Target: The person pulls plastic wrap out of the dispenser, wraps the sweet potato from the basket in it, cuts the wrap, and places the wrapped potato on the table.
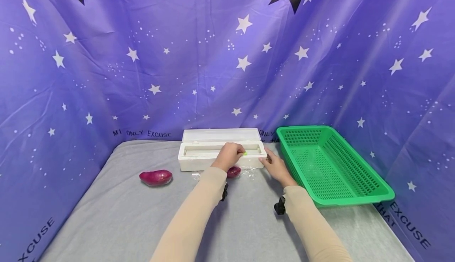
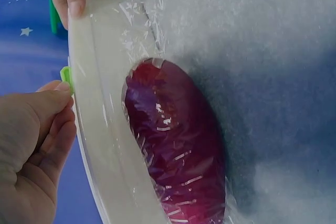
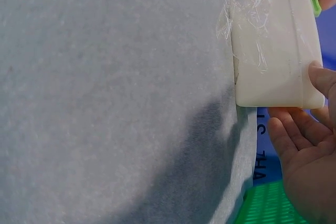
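Note:
A white cling film dispenser [image 1: 195, 164] lies lengthwise at the back of the table, its lid raised behind it. At its front top edge, my left hand [image 1: 229, 156] pinches a small bright green slide cutter [image 2: 66, 77] between thumb and fingers. My right hand [image 1: 278, 168] holds the dispenser's right end, thumb on the upper edge and fingers against the end wall. A purple-red sweet potato [image 2: 178, 140] rests against the dispenser's front under clear film [image 3: 252, 19], partly hidden by the left forearm in the head view. Another sweet potato [image 1: 155, 178], glossy, lies farther left.
A large green plastic basket [image 1: 355, 202] stands to the right, close beside the right forearm. Grey cloth [image 1: 106, 218] covers the table. A purple curtain with stars [image 1: 199, 64] hangs behind and along both sides.

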`<state>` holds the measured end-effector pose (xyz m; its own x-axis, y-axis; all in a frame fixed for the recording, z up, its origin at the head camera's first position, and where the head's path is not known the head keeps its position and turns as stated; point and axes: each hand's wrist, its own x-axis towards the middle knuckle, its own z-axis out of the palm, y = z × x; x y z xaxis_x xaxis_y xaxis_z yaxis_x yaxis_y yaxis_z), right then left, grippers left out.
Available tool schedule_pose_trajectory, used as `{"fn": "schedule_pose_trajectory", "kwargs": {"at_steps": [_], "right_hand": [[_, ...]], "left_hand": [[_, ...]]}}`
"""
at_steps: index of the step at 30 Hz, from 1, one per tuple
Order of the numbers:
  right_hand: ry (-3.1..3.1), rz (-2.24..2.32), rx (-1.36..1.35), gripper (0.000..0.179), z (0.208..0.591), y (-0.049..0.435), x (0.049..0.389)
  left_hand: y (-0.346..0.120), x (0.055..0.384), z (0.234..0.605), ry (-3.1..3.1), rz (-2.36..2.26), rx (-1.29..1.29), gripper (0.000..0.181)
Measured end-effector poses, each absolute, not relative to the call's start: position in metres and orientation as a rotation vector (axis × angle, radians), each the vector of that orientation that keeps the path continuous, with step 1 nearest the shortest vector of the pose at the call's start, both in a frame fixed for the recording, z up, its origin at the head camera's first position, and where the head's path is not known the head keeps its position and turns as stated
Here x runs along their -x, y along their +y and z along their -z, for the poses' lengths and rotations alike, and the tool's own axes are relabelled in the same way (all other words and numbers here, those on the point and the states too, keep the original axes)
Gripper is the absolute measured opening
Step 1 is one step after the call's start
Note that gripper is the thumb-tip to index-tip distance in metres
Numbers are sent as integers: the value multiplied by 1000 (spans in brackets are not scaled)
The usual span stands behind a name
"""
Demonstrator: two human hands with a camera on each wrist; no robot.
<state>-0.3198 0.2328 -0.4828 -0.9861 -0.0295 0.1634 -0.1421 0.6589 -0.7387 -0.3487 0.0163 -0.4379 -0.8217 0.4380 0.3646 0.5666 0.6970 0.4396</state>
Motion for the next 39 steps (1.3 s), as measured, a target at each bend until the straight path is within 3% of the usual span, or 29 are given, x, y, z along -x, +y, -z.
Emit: {"fn": "schedule_pose_trajectory", "kwargs": {"at_steps": [39], "right_hand": [[-2711,-1216,-159,61,483,233,319]], "left_hand": [[64,344,441,-2623,699,821,14]]}}
